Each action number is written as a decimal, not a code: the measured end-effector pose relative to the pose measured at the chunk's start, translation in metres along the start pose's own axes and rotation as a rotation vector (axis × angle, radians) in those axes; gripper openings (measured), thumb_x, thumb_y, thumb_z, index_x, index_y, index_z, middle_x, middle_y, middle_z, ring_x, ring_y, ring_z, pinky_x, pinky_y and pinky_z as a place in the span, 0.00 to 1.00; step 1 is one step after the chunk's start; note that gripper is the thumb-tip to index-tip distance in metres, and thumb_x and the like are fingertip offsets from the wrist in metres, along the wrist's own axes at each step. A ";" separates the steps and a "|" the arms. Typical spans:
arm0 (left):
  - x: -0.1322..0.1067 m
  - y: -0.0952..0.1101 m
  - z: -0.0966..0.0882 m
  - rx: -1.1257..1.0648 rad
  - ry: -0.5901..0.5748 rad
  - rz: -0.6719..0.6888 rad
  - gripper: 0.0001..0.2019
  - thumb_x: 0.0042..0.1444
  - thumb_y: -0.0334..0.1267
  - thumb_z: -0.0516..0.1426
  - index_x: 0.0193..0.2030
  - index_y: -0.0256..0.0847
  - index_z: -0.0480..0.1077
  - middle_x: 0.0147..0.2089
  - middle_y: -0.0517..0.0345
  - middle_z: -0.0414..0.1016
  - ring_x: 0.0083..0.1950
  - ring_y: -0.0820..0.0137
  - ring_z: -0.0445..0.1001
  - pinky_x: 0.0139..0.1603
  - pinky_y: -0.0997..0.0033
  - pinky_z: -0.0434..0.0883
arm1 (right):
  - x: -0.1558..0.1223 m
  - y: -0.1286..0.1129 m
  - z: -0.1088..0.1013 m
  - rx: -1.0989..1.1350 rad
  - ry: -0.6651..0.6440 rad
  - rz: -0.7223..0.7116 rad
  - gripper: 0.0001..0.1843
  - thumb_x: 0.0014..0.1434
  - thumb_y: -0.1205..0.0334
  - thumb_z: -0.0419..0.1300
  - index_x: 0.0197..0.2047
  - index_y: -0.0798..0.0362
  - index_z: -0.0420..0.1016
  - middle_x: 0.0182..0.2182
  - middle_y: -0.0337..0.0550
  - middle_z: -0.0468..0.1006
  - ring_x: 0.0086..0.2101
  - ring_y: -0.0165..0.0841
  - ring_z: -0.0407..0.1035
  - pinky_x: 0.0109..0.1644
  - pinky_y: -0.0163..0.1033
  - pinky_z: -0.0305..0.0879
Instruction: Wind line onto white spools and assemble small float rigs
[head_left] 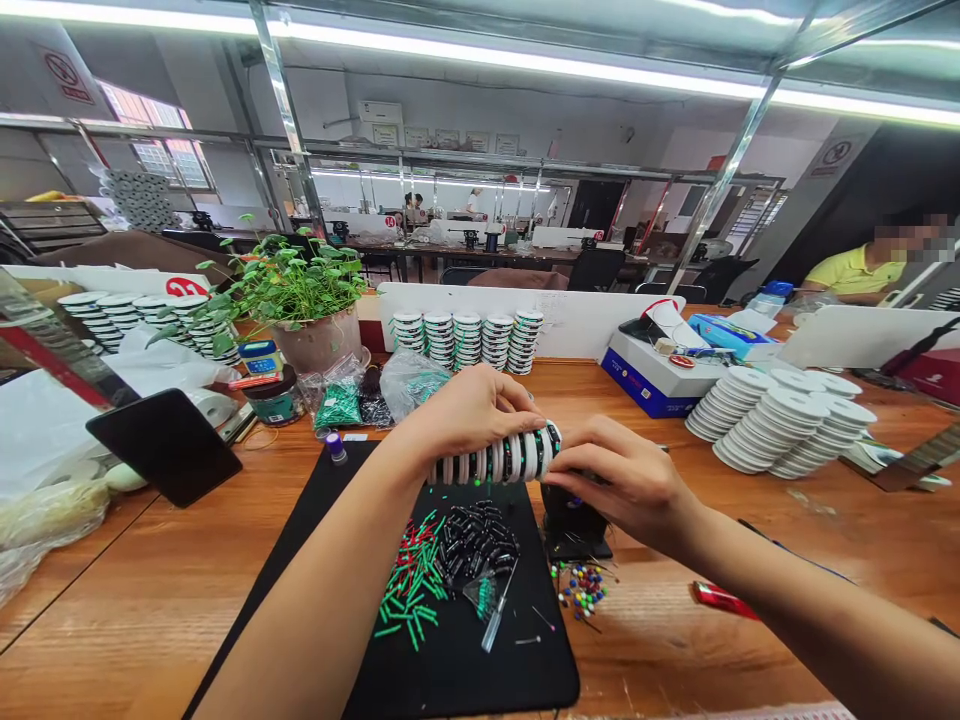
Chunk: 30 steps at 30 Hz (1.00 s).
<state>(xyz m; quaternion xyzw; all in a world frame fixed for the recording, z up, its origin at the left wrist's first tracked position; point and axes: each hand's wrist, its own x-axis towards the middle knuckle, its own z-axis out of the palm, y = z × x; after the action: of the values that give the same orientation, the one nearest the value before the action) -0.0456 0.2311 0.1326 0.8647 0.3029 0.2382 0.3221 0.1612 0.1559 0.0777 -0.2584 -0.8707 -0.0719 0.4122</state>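
My left hand [480,410] is closed around a row of white spools [495,458], held sideways above the black mat. Dark and green material shows between the spools' rims. At the right end of the row, my right hand [619,470] has its fingertips pinched together, close against the last spool; whatever they grip is too small to make out. Below lie green and red sticks [411,580], a pile of shiny black tube-like pieces [480,545], a small clear bag of green pieces [484,595] and a thin tool with a clear handle [495,625].
Loose ball-headed pins [583,590] lie right of the black mat [480,690], beside a dark stand [577,530]. Stacked white discs [772,430] and a blue-white box [652,370] stand right. Behind are spool stacks [466,340], a potted plant [315,335] and a tablet [165,450].
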 end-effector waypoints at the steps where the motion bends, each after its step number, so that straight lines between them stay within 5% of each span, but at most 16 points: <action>1: 0.000 0.000 0.000 -0.002 0.002 0.005 0.08 0.57 0.37 0.63 0.37 0.38 0.83 0.34 0.53 0.85 0.35 0.66 0.79 0.36 0.69 0.73 | 0.001 0.000 0.000 -0.005 -0.001 -0.003 0.03 0.69 0.66 0.60 0.41 0.54 0.75 0.33 0.45 0.76 0.34 0.35 0.70 0.36 0.40 0.70; 12: -0.001 -0.001 0.000 0.013 -0.012 -0.003 0.09 0.57 0.37 0.62 0.38 0.36 0.83 0.35 0.52 0.85 0.34 0.67 0.78 0.34 0.69 0.71 | 0.005 -0.002 -0.003 0.013 -0.107 0.072 0.08 0.72 0.63 0.56 0.40 0.54 0.74 0.34 0.45 0.73 0.35 0.35 0.68 0.37 0.39 0.68; 19: 0.003 -0.007 0.001 0.008 -0.040 -0.003 0.10 0.59 0.37 0.61 0.42 0.37 0.82 0.39 0.52 0.85 0.38 0.67 0.79 0.40 0.70 0.72 | 0.025 0.002 -0.016 0.071 -0.333 0.227 0.13 0.72 0.60 0.56 0.35 0.54 0.72 0.31 0.42 0.70 0.32 0.33 0.65 0.35 0.36 0.61; 25: 0.008 -0.009 0.001 -0.004 -0.117 0.125 0.12 0.62 0.37 0.58 0.48 0.38 0.80 0.48 0.51 0.83 0.46 0.68 0.78 0.49 0.70 0.71 | 0.037 0.011 -0.026 0.259 -0.509 0.334 0.13 0.70 0.58 0.58 0.33 0.54 0.70 0.29 0.38 0.70 0.29 0.31 0.62 0.33 0.36 0.58; 30: 0.015 -0.013 -0.003 0.026 -0.214 0.078 0.14 0.64 0.39 0.55 0.42 0.36 0.81 0.41 0.55 0.83 0.38 0.70 0.74 0.41 0.72 0.68 | 0.035 0.021 -0.024 0.334 -0.500 0.350 0.15 0.70 0.53 0.56 0.35 0.54 0.72 0.29 0.38 0.70 0.29 0.30 0.61 0.34 0.36 0.58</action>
<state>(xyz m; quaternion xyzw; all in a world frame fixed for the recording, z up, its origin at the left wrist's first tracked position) -0.0416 0.2509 0.1292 0.9005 0.2359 0.1532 0.3318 0.1696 0.1793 0.1175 -0.3424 -0.8870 0.2090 0.2289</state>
